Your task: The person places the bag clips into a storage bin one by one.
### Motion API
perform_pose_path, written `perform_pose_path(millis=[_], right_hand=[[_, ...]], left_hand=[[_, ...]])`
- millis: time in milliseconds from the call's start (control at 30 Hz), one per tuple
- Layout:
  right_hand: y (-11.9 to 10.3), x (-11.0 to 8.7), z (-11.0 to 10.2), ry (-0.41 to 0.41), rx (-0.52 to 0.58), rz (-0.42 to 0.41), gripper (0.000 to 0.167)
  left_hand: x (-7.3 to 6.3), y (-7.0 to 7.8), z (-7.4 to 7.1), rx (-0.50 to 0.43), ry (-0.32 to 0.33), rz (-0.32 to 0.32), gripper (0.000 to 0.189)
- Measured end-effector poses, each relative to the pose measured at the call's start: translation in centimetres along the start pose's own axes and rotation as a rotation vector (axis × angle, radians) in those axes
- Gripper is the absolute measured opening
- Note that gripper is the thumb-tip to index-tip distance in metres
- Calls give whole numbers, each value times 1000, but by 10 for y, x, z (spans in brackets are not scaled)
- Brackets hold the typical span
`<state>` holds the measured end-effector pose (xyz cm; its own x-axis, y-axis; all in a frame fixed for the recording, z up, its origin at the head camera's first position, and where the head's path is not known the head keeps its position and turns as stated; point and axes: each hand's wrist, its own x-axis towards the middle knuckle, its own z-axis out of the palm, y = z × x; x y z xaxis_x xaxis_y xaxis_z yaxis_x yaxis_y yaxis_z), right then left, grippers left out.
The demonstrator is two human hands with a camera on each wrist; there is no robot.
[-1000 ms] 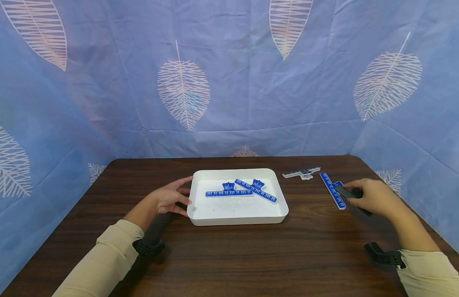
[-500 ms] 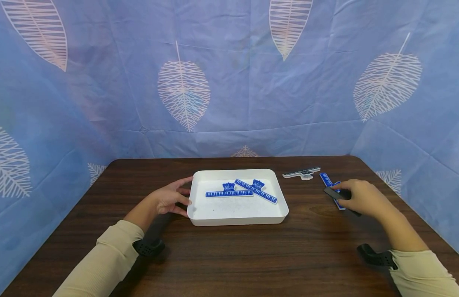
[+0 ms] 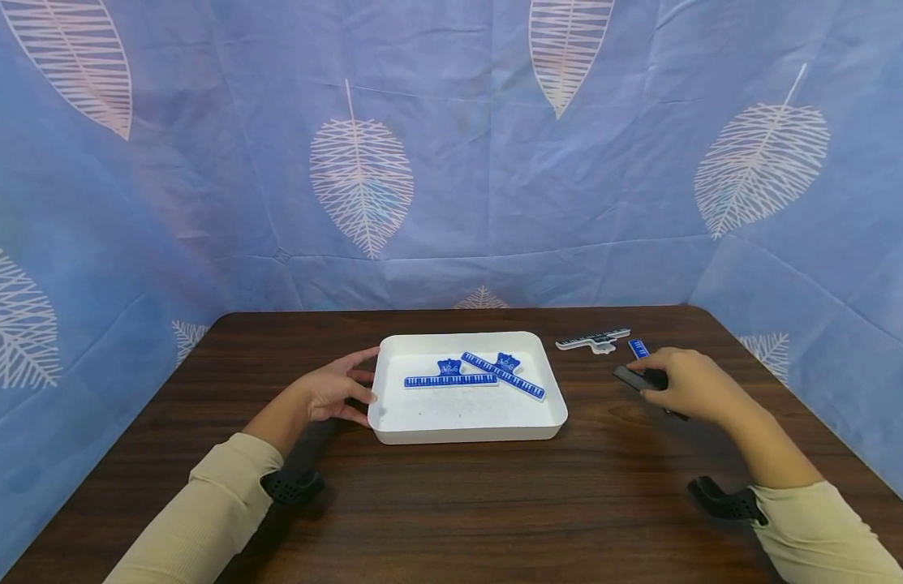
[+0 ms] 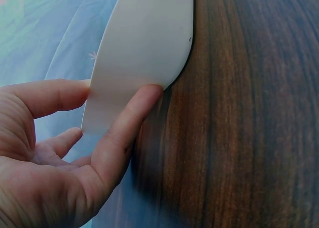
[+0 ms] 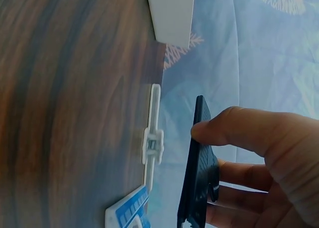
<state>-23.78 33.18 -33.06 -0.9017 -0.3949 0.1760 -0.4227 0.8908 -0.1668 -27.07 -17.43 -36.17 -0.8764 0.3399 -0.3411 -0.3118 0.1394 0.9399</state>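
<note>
My left hand (image 3: 336, 391) rests against the left end of a white tray (image 3: 458, 434), its spread fingers touching the outer wall, as the left wrist view (image 4: 124, 48) also shows. Inside the tray lie two blue clips with piano-key patterns; one clip (image 3: 451, 380) lies straight, the other clip (image 3: 505, 375) slants over its end. My right hand (image 3: 695, 385) pinches a black clip (image 3: 632, 378) between thumb and fingers; in the right wrist view this black clip (image 5: 195, 173) hangs above the table. Beneath it, a third blue clip (image 3: 638, 348) is mostly hidden.
A black-and-white piano-key clip (image 3: 595, 341) lies on the dark wooden table (image 3: 509, 511), to the right of the tray. Behind the table hangs a blue cloth (image 3: 451, 178) with leaf prints.
My right hand has moved left with the black clip, covering more of the blue clip on the table. The left hand and the tray have stayed in place.
</note>
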Motion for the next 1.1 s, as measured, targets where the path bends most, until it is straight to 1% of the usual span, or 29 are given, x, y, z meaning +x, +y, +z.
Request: perform_pose_path(millis=[133,400,533,667,833,1100], right_hand=[[-4,5,-1,7,-17,-29,36],[-16,12,-6,8,-7,-81,37],[-22,16,-9,28,-29,-128,36],[-29,21,-12,53,-50,-158,36],[-39,27,-17,45,-46,-165,36],[-54,39,-23,11,-38,-191,35]], left_hand=[[0,0,0,-1,0,1,94],[1,-1,0,5,-1,4,94],[1,-1,-1,1,3,2,95],[2,-1,-1,1,0,4,95],[2,-2,0,1,0,7,95],[1,-1,1,-10,2,-2,94]])
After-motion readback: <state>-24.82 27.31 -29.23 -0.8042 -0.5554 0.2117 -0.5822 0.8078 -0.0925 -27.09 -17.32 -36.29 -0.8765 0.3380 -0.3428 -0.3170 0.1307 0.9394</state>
